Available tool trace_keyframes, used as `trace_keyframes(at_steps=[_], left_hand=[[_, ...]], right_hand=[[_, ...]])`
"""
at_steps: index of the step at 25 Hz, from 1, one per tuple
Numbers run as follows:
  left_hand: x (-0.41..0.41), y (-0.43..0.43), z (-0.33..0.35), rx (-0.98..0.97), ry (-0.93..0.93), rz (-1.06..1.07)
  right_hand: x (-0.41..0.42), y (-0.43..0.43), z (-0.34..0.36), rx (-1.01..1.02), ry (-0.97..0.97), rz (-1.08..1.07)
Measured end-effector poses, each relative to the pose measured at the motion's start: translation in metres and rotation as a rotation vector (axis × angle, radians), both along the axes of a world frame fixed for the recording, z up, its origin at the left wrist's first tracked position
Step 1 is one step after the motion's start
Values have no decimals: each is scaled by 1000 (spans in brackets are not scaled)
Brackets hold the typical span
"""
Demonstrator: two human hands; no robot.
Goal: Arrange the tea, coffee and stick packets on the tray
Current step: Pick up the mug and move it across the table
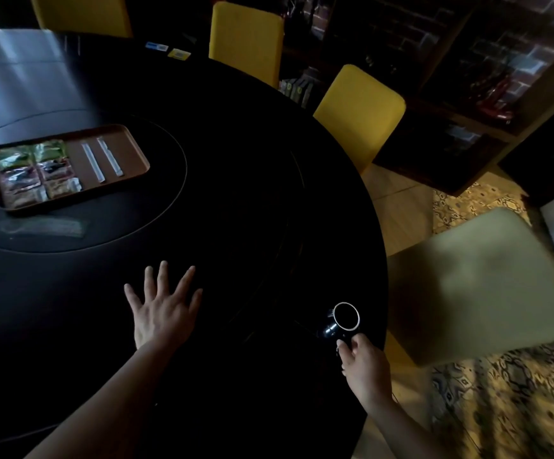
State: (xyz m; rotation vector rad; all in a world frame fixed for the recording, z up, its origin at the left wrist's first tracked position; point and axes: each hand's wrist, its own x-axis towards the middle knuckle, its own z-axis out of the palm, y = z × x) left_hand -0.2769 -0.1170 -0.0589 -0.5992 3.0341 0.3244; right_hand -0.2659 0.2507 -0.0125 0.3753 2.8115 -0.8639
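From the head view, the brown tray (70, 167) sits toward the left side of the round black counter (235, 193), six tea and coffee packets (35, 172) filling its left part and two white stick packets (101, 160) beside them. The left hand (161, 309) lies flat, fingers spread apart. The right hand (363, 366), near the counter's right edge, has its grip clamped on a dark mug (343, 321).

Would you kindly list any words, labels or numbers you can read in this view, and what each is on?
None can be read.
Sachets on the tray: print too blurred.
Blue packet and yellow packet at the far table edge: markings too small.
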Motion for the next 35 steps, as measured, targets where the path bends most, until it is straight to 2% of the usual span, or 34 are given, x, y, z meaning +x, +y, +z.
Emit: trace_keyframes(at_steps=[4, 6, 9, 15, 18, 27, 35], left_hand=[[0, -1, 2, -3, 9, 8], [1, 0, 3, 4, 10, 14], [2, 0, 2, -3, 2, 22], [2, -1, 1, -21, 3, 28], [1, 0, 1, -27, 1, 35], [2, 0, 13, -51, -46, 31], [3, 2, 18, -46, -51, 26]], right_hand=[[-5, 7, 2, -103, -27, -74], [-15, 13, 6, -332, -58, -282], [-23, 18, 16, -805, -142, -589], [-22, -1, 20, -1228, -317, -751], [-28, -6, 17, -1283, -357, -813], [-33, 2, 6, -1265, -345, -865], [-29, 11, -13, -1355, -274, -1108]])
